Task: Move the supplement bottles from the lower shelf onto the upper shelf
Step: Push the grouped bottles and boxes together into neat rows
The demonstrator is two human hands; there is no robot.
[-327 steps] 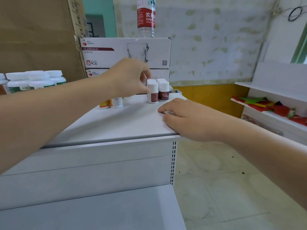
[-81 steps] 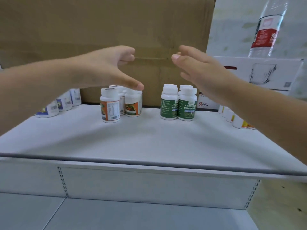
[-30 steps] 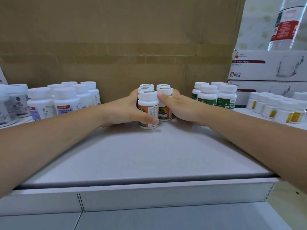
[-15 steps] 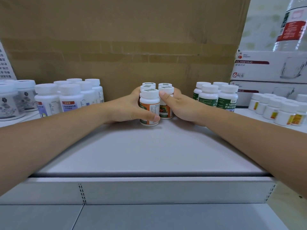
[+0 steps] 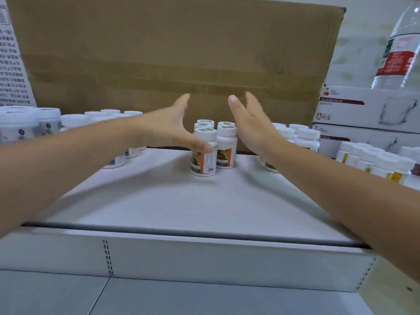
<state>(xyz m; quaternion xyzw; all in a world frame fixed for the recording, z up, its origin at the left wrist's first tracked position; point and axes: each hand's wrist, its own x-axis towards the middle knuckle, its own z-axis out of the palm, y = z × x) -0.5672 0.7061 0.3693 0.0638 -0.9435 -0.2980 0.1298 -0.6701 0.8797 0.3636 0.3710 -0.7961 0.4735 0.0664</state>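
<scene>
Head camera: left hand (image 5: 167,127) is spread flat and holds nothing, its thumb in front of four orange-label bottles (image 5: 223,153) standing together on the upper shelf (image 5: 204,205). Just right of them, right hand (image 5: 252,126) is likewise spread, empty.

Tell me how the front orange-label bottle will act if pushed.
The bottle is tall for its narrow base, so a push near the cap may tip it. The shelf looks smooth, so a low push probably slides it. Small and plastic-looking: likely light and stiff.
</scene>
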